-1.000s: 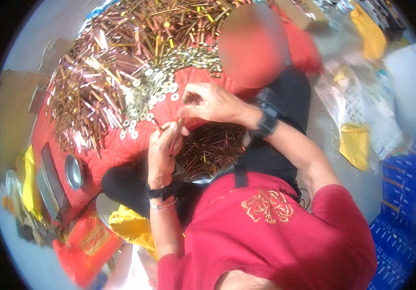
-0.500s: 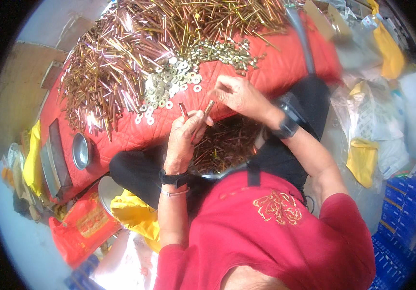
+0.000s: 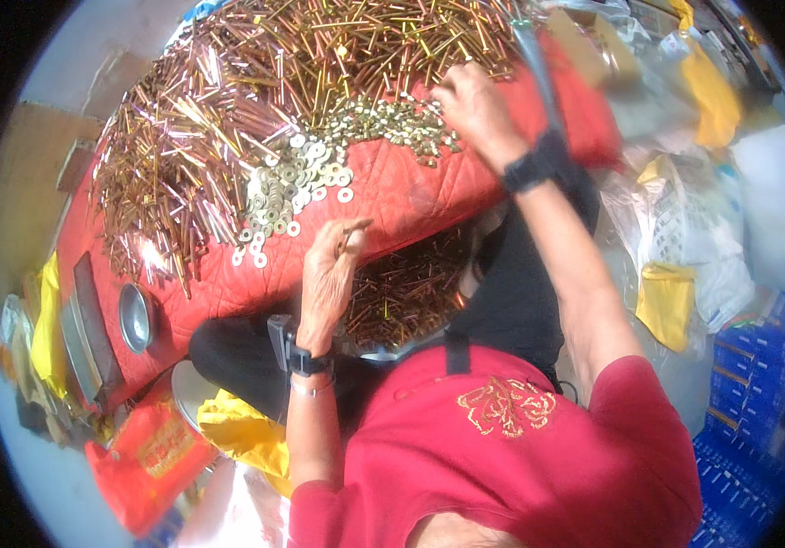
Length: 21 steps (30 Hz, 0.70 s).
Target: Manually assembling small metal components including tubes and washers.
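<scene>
Right hand (image 3: 478,105) has moved out near small metal pieces (image 3: 397,126)

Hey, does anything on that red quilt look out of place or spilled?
Nothing looks clearly damaged. Slightly odd: a few washers lie scattered at their pile's near end on the red quilt, and the small metal pieces run into the long rods without a clear border.

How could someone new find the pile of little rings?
Find the big red quilted cover heaped with long coppery rods. At the heap's near edge, beyond the left hand, lies the pile of pale rings. Unlike the rods and the small chunky pieces beside them, these are flat discs with holes.
</scene>
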Available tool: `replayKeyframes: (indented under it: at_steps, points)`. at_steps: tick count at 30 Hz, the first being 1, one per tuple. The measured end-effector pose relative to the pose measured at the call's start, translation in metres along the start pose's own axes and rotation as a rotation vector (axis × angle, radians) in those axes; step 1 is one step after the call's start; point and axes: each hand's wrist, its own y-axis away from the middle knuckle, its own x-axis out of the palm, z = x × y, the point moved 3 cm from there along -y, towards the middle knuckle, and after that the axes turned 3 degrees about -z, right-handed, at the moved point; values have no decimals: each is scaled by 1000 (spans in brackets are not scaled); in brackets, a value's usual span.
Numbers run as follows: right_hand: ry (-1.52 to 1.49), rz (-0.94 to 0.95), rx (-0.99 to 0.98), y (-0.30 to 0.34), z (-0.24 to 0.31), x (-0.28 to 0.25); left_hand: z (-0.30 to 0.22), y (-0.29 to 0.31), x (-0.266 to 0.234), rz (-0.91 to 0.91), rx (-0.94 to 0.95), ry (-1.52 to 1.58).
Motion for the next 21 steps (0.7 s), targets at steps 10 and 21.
replayKeyframes:
  at_steps: [10,21]
  points:
    - [427,71,-223,-18,-23,16,13,-58,10,-308,447,-743]
    - [-225,270,-140,42,76,-14,28,-26,-1,-322,508,-465]
